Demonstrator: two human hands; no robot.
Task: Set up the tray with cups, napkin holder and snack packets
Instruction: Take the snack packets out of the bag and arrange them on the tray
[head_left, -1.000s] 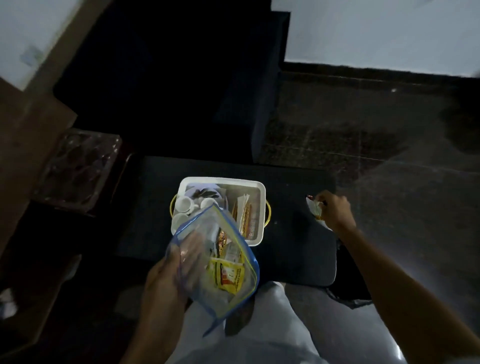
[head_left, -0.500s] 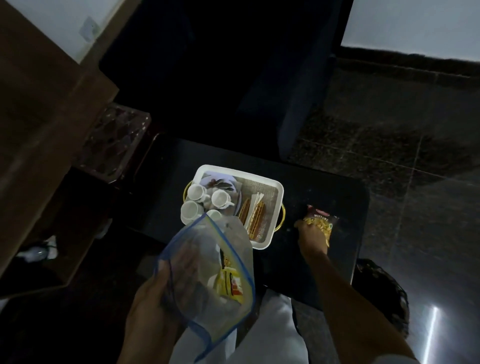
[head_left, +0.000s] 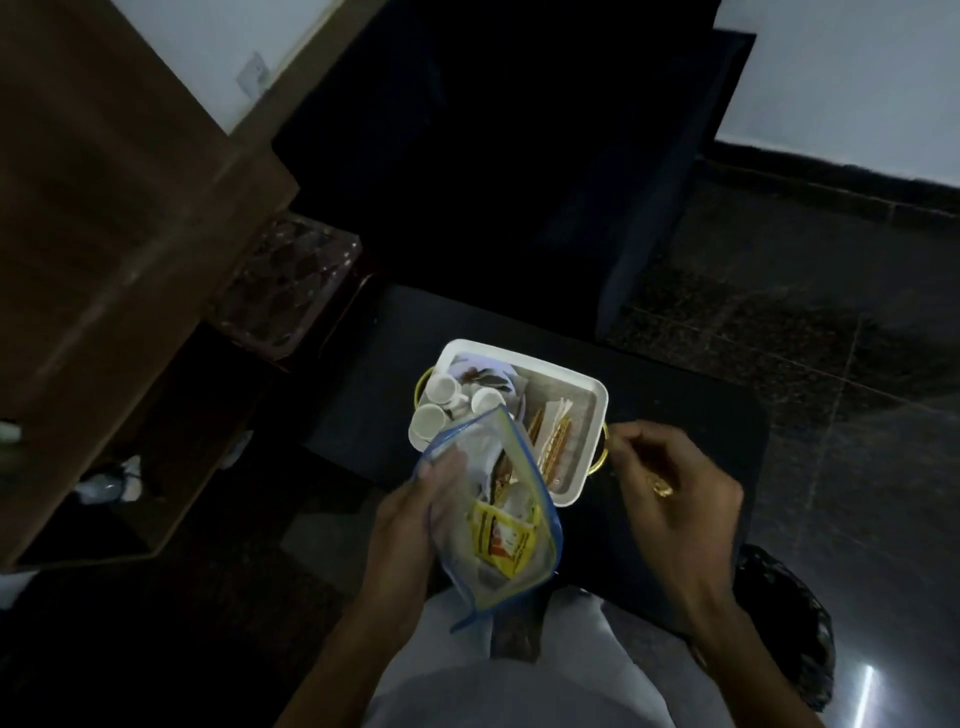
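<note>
A white tray with gold handles sits on a low black table. Small white cups stand in its left part. Behind them lies a patterned item that I cannot identify. Long sachets lie in the right part. My left hand grips a clear zip bag with a blue edge over the tray's near corner. Yellow snack packets are inside the bag. My right hand hovers beside the tray's right handle, fingers loosely curled, with nothing visible in it.
A wooden cabinet stands at the left, with a patterned glass-topped stand beside it. A dark sofa lies behind the table. A dark bag rests on the polished floor at the right.
My right hand set a snack packet on the table right of the tray, then rose beside the handle; the packet is no longer in sight. The bag stayed in my left hand.
</note>
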